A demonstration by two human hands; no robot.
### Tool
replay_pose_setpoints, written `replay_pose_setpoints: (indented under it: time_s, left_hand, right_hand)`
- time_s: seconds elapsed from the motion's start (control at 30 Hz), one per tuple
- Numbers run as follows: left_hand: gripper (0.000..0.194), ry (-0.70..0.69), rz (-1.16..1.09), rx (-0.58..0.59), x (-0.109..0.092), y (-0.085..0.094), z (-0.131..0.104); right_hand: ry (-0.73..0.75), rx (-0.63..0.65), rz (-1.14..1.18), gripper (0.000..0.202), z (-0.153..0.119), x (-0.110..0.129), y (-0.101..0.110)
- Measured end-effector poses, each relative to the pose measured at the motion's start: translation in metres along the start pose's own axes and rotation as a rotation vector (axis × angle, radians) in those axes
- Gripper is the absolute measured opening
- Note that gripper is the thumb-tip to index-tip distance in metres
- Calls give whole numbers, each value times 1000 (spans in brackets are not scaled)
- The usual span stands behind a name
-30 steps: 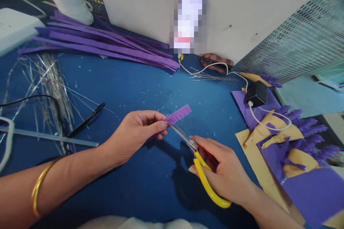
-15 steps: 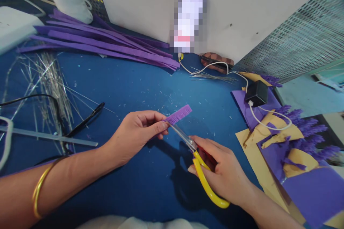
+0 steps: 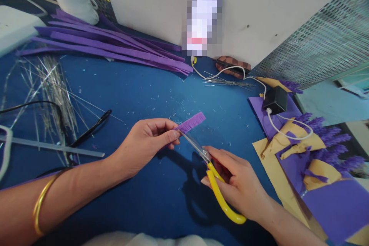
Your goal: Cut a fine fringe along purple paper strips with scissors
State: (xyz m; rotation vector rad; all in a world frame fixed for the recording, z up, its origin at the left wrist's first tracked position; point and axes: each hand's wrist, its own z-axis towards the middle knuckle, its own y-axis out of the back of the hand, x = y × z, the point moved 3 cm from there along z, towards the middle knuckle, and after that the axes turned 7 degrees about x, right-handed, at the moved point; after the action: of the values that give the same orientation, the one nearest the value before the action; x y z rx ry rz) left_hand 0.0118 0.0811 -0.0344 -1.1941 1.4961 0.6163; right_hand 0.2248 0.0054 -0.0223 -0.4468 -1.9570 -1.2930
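Between the thumb and fingers of my left hand (image 3: 155, 134) is a purple paper strip (image 3: 192, 121), its free end pointing up and to the right. A row of short slits runs along the strip's lower edge. My right hand (image 3: 236, 184) is closed around the yellow handles of a pair of scissors (image 3: 223, 200). The blade tips meet the strip's lower edge right beside my left thumb. Whether the blades are parted there is too fine to make out. Part of the strip is hidden inside my left fingers.
Long purple strips (image 3: 115, 46) lie at the back left, with thin metal wires (image 3: 54, 84) nearer. A phone (image 3: 201, 23) leans on the board, its cable running to a black charger (image 3: 275, 100). Wrapped purple flowers (image 3: 325, 134) and purple sheets (image 3: 337, 207) lie on the right.
Hardly anything differs. Both hands, the strip and the scissors stay almost in the same place, with the blades still at the strip's edge.
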Motion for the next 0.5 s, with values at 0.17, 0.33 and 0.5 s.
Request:
replay_pose_setpoints:
  time_s: [0.17, 0.33, 0.5]
  left_hand:
    - [8, -1, -13, 1, 0, 1, 1]
    - [9, 6, -23, 6, 2, 1, 0]
    - [9, 15, -38, 5, 3, 2, 1]
  right_hand:
    - [20, -7, -24, 46, -1, -1, 0]
    - [36, -14, -37, 45, 0, 1, 0]
    - [27, -16, -36, 46, 0, 0, -1]
